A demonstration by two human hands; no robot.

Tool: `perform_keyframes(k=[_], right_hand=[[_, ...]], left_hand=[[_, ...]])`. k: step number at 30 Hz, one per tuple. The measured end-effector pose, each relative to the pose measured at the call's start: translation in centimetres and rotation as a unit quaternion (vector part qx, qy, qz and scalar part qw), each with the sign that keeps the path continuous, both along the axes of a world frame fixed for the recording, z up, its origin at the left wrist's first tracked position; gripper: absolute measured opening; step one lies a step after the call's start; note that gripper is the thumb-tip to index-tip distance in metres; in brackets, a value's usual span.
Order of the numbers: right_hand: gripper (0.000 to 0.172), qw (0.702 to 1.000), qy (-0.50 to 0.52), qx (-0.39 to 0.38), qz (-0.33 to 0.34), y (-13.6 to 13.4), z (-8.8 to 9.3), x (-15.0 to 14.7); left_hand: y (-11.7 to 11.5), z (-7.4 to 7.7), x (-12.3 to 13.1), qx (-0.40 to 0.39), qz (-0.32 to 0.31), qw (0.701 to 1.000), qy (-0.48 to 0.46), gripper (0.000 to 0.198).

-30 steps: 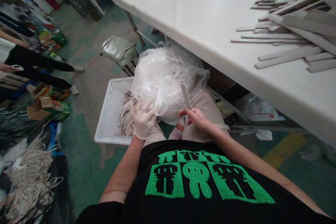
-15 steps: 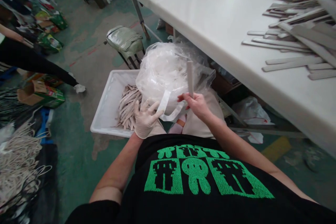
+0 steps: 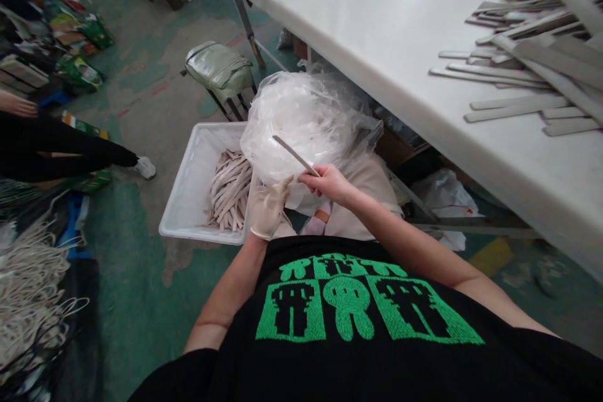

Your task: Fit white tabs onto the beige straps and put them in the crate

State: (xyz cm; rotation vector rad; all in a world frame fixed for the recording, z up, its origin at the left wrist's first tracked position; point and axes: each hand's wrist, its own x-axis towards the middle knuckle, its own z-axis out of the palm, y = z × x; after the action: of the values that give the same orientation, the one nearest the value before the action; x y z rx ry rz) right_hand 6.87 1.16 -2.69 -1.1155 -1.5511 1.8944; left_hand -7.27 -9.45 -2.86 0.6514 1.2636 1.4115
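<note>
The right hand (image 3: 330, 183) pinches the near end of a thin flat strip (image 3: 294, 154) — likely light and stiff, best held at that end — which slants up over the crinkly clear plastic bag (image 3: 311, 113) on the lap. The gloved left hand (image 3: 268, 207) curls against the bag's lower edge (gripping or merely resting, I cannot tell).

Single head cam, worn by person, faces forward and steeply down over own chest. Near, mid-frame: left hand (image 3: 268, 207), right hand (image 3: 330, 183). Table (image 3: 377, 44) upper right, floor (image 3: 155, 94) left. One view only.
</note>
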Motion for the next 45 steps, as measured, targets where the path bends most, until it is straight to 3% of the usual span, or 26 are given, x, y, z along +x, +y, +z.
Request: perform_keyframes(k=[4,8,11,17,21,25,28,30,32,34,36,38,40,41,43,45], right_hand=[[0.018,0.997,-0.037,0.059,-0.035,2.2,0.6,0.4],[0.013,0.99,-0.023,0.068,-0.118,4.7,1.0,1.3],[0.01,0.986,-0.009,0.071,-0.153,6.0,1.2,1.6],[0.01,0.985,0.003,0.085,-0.152,6.8,1.5,0.7],[0.008,0.982,0.002,0.095,-0.164,7.3,1.4,0.3],[0.017,0.983,-0.012,0.099,-0.152,7.6,1.1,0.4],[0.034,0.988,-0.018,0.08,-0.129,7.2,0.6,0.6],[0.047,0.992,-0.016,0.063,-0.106,6.5,0.1,0.9],[0.054,0.995,-0.012,0.059,-0.083,5.4,-0.7,1.5],[0.057,0.995,-0.009,0.068,-0.068,4.0,-1.7,2.0],[0.056,0.994,-0.011,0.086,-0.065,2.4,-2.7,2.5],[0.053,0.992,-0.016,0.108,-0.066,0.8,-3.4,2.9],[0.05,0.991,-0.015,0.124,-0.052,-0.7,-3.6,2.9],[0.049,0.991,-0.011,0.128,-0.036,-1.3,-3.5,2.9],[0.049,0.992,-0.009,0.126,0.013,-2.3,-2.9,2.8],[0.051,0.99,-0.023,0.122,0.069,-3.2,-2.1,2.8]], left_hand=[[0.5,-0.1,0.9,-0.069,-0.11,0.991,0.021,0.038],[-0.4,-1.3,-0.2,-0.1,-0.074,0.992,-0.001,0.042],[-1.4,-1.7,-1.2,-0.134,-0.104,0.985,-0.009,0.045],[-1.8,-0.9,-1.8,-0.159,-0.241,0.957,0.025,0.042],[-1.9,-1.1,-2.0,-0.164,-0.322,0.93,0.069,0.037],[-2.0,-1.4,-1.5,-0.181,-0.347,0.918,0.067,0.037],[-1.6,-0.4,-2.9,-0.172,-0.29,0.941,0.027,0.039],[-1.4,1.4,-6.4,-0.13,-0.167,0.977,0.02,0.038],[-1.9,4.2,-12.2,-0.04,0.026,0.996,0.072,0.031],[-3.5,7.4,-18.9,0.044,0.174,0.972,0.149,0.033],[-5.7,10.4,-24.5,0.094,0.268,0.926,0.249,0.036],[-7.5,11.9,-27.2,0.118,0.312,0.886,0.323,0.043],[-7.9,11.3,-26.1,0.117,0.311,0.89,0.313,0.044],[-7.5,10.1,-24.4,0.098,0.297,0.911,0.27,0.041],[-5.9,6.7,-19.6,0.039,0.267,0.954,0.132,0.034],[-4.1,2.7,-14.3,-0.03,0.28,0.958,-0.047,0.03]])
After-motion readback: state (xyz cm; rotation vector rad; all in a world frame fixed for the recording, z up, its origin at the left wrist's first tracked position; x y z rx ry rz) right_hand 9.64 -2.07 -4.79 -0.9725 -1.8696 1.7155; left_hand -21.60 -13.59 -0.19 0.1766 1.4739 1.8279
